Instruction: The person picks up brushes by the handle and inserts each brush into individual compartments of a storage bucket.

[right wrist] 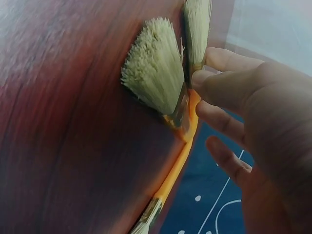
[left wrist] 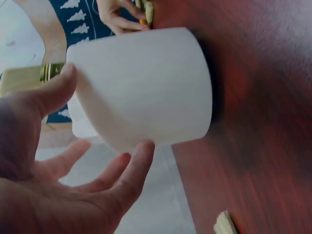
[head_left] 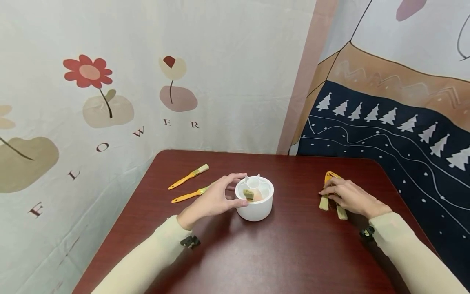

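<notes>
A white round container (head_left: pixel 254 210) stands on the table with inner dividers showing. My left hand (head_left: pixel 216 196) holds it from the left, thumb at the near rim and fingers about its side. A paintbrush head (head_left: pixel 248 195) shows inside the container; its bristles (left wrist: pixel 22 80) stick out past the rim in the left wrist view. At the right, my right hand (head_left: pixel 350 197) pinches a paintbrush (right wrist: pixel 197 34) near its ferrule between thumb and forefinger. Beside it lies another paintbrush (right wrist: pixel 156 68) with fanned bristles. The hand hides part of these orange handles in the head view.
Two more paintbrushes with orange handles, a far one (head_left: pixel 189 176) and a nearer one (head_left: pixel 187 197), lie left of the container. The nearer one's bristles are partly behind the left hand. Printed cloth hangs behind the dark red table (head_left: pixel 286 253).
</notes>
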{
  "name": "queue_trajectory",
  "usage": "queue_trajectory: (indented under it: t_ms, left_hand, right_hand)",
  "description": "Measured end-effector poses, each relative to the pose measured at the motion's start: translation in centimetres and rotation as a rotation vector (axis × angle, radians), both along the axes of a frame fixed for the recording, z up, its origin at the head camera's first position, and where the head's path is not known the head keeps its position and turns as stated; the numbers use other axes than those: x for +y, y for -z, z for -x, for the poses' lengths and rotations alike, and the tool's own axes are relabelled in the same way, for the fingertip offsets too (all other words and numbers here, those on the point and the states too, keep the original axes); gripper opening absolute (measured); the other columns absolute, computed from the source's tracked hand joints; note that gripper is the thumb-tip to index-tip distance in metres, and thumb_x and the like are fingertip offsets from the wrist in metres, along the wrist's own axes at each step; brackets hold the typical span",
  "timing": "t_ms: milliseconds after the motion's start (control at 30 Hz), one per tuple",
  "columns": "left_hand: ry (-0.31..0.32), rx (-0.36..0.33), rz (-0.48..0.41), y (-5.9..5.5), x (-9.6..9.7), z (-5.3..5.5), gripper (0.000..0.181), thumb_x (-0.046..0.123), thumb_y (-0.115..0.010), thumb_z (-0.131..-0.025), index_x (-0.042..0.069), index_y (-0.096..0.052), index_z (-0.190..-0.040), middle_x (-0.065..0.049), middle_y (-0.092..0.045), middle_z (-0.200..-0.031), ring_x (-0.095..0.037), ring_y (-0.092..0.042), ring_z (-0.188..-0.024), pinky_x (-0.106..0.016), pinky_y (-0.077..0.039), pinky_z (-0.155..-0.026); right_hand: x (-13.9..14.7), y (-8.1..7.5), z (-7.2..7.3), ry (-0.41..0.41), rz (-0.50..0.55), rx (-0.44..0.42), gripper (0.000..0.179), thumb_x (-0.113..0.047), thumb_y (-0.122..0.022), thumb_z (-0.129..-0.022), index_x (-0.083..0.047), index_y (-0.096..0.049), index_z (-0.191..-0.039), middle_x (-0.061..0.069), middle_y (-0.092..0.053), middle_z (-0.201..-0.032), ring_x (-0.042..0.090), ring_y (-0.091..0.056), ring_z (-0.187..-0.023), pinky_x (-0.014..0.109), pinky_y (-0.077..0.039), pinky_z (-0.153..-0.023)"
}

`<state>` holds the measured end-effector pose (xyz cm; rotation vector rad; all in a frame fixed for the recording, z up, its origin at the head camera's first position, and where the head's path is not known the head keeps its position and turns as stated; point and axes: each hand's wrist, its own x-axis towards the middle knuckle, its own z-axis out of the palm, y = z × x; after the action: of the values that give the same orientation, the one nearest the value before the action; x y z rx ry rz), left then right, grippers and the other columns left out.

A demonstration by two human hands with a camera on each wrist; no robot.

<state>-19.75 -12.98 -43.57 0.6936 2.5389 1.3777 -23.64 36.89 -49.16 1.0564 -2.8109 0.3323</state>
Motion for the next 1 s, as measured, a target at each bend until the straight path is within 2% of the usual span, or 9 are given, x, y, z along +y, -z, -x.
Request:
queue_trajectory:
  t_ms: [167, 267, 567, 833, 1000]
  left_hand:
    - [0.092, -0.011, -0.016, -0.3, -0.5, 1.0, 0.086, 0.015, -0.096, -0.099, 0.016, -0.053, -0.173, -0.022, -0.070, -0.159, -0.044, -0.076, -0.138, -0.063, -0.067, -0.111]
    - [0.139, -0.016, -0.012, -0.4, -0.7, 1.6, 0.086, 0.014, -0.094, -0.100, 0.014, -0.052, -0.174, -0.022, -0.070, -0.159, -0.045, -0.076, -0.139, -0.065, -0.066, -0.113]
    - [0.221, -0.071, -0.006, -0.7, -1.3, 2.7, 0.088, 0.011, -0.091, -0.101, 0.015, -0.047, -0.177, -0.018, -0.062, -0.169, -0.047, -0.070, -0.147, -0.067, -0.061, -0.120]
    - [0.241, -0.080, -0.009, -0.7, -1.6, 2.7, 0.088, 0.012, -0.089, -0.102, 0.012, -0.045, -0.179, -0.018, -0.057, -0.174, -0.048, -0.067, -0.150, -0.070, -0.060, -0.119]
    - [0.238, -0.084, -0.014, -0.6, -1.7, 2.6, 0.088, 0.015, -0.089, -0.103, 0.016, -0.045, -0.180, -0.017, -0.058, -0.174, -0.048, -0.066, -0.151, -0.068, -0.062, -0.118]
  right_hand:
    - [-0.9, -0.1, 0.1, 0.002, -0.030, -0.013, 0.034, 0.002, -0.090, -0.097, -0.017, -0.091, -0.125, 0.001, -0.078, -0.125, 0.024, -0.076, -0.115, 0.052, -0.069, -0.100]
    - [-1.3, -0.1, 0.3, -0.007, -0.042, -0.007, 0.032, 0.001, -0.090, -0.097, -0.015, -0.091, -0.125, 0.002, -0.079, -0.125, 0.025, -0.077, -0.116, 0.052, -0.069, -0.102]
    - [-2.2, 0.3, 0.8, -0.079, -0.018, 0.048, 0.031, 0.003, -0.093, -0.093, -0.013, -0.089, -0.118, 0.001, -0.082, -0.120, 0.025, -0.079, -0.111, 0.051, -0.069, -0.099]
    - [-2.8, 0.0, 0.7, -0.035, -0.019, -0.001, 0.031, 0.000, -0.094, -0.094, -0.016, -0.086, -0.120, -0.004, -0.084, -0.118, 0.020, -0.076, -0.108, 0.046, -0.068, -0.097]
    - [-3.0, 0.0, 0.7, -0.018, -0.010, -0.004, 0.030, -0.003, -0.094, -0.094, -0.019, -0.085, -0.118, -0.007, -0.082, -0.114, 0.016, -0.074, -0.106, 0.044, -0.068, -0.096]
